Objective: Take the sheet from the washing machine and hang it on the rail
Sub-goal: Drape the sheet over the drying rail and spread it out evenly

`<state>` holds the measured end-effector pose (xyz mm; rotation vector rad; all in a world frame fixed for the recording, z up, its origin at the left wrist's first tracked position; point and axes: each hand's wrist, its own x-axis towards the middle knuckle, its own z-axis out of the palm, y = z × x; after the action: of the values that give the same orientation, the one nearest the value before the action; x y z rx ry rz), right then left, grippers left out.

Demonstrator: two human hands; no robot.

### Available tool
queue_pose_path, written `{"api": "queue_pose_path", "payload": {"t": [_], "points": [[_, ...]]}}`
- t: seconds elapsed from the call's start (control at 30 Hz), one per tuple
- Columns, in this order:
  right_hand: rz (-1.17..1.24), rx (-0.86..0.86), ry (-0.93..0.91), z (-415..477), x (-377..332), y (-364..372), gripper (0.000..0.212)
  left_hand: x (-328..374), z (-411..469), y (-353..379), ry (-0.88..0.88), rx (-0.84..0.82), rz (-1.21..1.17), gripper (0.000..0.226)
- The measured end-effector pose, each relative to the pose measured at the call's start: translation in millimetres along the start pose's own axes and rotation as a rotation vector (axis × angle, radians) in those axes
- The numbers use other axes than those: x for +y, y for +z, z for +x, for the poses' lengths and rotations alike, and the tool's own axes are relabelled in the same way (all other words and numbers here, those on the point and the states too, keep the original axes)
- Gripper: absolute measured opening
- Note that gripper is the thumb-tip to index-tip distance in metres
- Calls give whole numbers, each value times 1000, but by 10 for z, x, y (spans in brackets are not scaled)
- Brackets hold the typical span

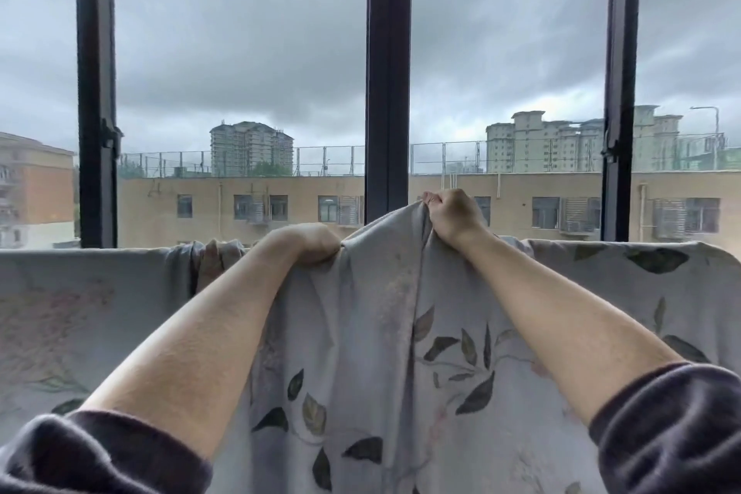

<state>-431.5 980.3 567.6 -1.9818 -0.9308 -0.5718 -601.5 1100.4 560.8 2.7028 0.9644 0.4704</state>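
A pale grey sheet [361, 353] printed with dark leaves hangs in front of me and spreads left and right along a horizontal line at about chest height. The rail itself is hidden under the cloth. My left hand [308, 243] is bent over the top fold and grips the fabric there. My right hand [451, 215] is raised higher and pinches a bunched peak of the sheet, lifting it above the rest. A crumpled section [208, 257] sits on the top line left of my left hand.
Directly behind the sheet stands a window with dark vertical frame bars [387, 72], [96, 92], [619, 84]. Through the glass I see apartment blocks and a cloudy sky. My dark sleeves [661, 433] fill the lower corners.
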Motion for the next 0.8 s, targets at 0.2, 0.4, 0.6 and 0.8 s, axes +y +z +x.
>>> {"api": "queue_pose_path", "payload": {"t": [0.2,0.4,0.6,0.8], "points": [[-233,-465,127,100,26,178,33,-87,33,-19,44,-55,-43,63],[85,-148,-211,-148,21,107,34,-233,-40,-62,306,-24,79,59],[-254,-252,-388,-557,79,-24,37,-279,17,31,332,149,-164,36],[-180,-131,-181,-324,-72,96,32,-173,147,37,168,288,-91,42]]}}
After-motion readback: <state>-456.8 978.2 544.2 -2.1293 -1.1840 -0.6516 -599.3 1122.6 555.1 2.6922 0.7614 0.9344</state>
